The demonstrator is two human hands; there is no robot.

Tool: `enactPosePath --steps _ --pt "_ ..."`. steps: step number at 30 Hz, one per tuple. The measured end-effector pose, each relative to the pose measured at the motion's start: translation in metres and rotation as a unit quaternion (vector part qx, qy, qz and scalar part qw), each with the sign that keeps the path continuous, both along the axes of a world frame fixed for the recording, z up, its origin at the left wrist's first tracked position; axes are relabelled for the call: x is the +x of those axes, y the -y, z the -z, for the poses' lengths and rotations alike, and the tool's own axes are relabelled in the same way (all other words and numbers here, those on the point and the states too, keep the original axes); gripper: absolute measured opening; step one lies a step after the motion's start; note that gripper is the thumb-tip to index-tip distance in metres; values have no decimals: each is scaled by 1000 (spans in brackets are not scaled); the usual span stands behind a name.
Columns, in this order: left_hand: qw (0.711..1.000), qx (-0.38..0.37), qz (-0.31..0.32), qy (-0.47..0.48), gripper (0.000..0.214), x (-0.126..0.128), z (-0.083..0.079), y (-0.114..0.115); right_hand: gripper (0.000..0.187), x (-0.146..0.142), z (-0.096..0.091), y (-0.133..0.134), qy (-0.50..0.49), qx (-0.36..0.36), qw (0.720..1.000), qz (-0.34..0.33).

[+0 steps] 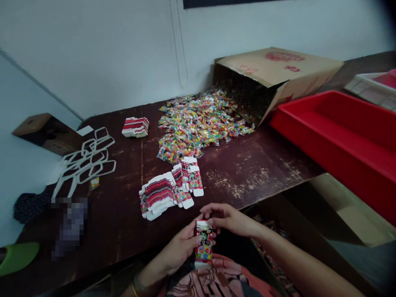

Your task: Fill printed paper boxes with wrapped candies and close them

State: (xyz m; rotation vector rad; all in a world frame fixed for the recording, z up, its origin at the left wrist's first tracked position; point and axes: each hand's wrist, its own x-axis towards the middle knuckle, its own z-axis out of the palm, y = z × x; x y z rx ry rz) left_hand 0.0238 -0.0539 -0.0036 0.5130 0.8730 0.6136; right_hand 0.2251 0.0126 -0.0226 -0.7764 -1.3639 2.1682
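Observation:
My left hand [181, 251] is closed around a small red printed box [204, 248], with its thumb across the front. The box stands upright close to my body, and white flaps show at its top. My right hand [228, 218] is at the upper end of the box, fingers bent and thumb against the top flap. Just beyond my hands lies a fanned stack of flat printed boxes [161, 192]. Farther back spreads a big heap of small clear packets of colourful candy [198, 123]. Whether the box holds anything is hidden.
A cardboard carton [278, 68] lies on its side behind the candy. To the right is a red tray [334, 136]. Another box stack [135, 127] sits at the back left, near white loop-shaped strips [89, 159]. A brown box [46, 132] stands at the far left.

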Motion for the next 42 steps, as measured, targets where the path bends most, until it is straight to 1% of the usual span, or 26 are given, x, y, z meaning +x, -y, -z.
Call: enactPosePath --steps 2,4,5,7,9,12,13,16,18,20,22,23,24,25,26,28,30,31,32,33,35,36,37,38,39,42 --pt "999 -19 -31 19 61 1 1 2 44 3 1 1 -18 -9 1000 -17" --pt "997 -42 -44 48 49 3 2 3 39 5 2 3 -16 25 999 -43" --pt "996 -52 -42 66 47 3 2 3 36 6 1 4 -3 67 997 -46" --pt "992 -64 -37 99 45 4 3 3 33 7 -5 4 37 181 982 -32" --pt "990 -78 -36 114 41 5 3 2 30 7 -14 4 74 282 956 -25" --pt "988 -110 -43 99 35 8 5 2 29 7 -29 2 126 365 921 -55" --pt "988 -119 -44 90 35 9 6 2 29 6 -33 1 154 393 904 -68" --pt "988 -131 -44 68 36 12 8 1 27 6 -41 -2 244 471 842 -103" --pt "987 -139 -37 65 38 14 9 1 28 5 -43 -2 276 509 806 -126" --pt "987 -143 -31 67 39 15 10 1 28 2 -44 -3 296 537 777 -142" --pt "988 -139 -28 64 39 17 10 2 25 -1 -46 -4 326 549 755 -150" --pt "989 -134 -26 58 39 17 9 2 23 -2 -46 -5 339 548 749 -151" --pt "990 -131 -23 51 39 18 8 2 22 -3 -47 -6 345 544 750 -148" --pt "990 -131 -19 45 40 18 6 2 21 -2 -47 -7 339 535 761 -141" --pt "990 -131 -15 42 40 18 5 2 20 -1 -47 -9 318 520 782 -129" --pt "990 -136 -17 46 40 16 2 0 19 5 -43 -11 245 463 846 -102" --pt "987 -145 -27 61 40 13 0 -1 20 9 -34 -9 167 368 912 -76" --pt "986 -150 -32 70 41 12 -1 -2 21 10 -28 -6 136 305 941 -62" --pt "984 -153 -34 79 42 11 -2 -2 23 10 -22 -2 110 235 965 -49" --pt "984 -155 -29 87 43 11 -3 -2 26 9 -17 2 88 162 982 -36" --pt "985 -150 -16 84 43 13 -6 -2 32 3 -8 11 63 37 997 -13" --pt "986 -147 -10 76 42 14 -7 -1 35 -1 -6 14 62 1 998 -1" --pt "987 -147 -5 66 41 15 -9 -1 36 -4 -6 17 70 -12 997 11" --pt "987 -149 -3 55 40 17 -10 -1 35 -7 -7 18 83 -4 996 25" --pt "987 -153 -3 47 39 18 -10 0 32 -9 -9 19 97 21 994 36" --pt "987 -155 -23 37 36 20 -9 0 25 -10 -18 21 105 143 983 44"
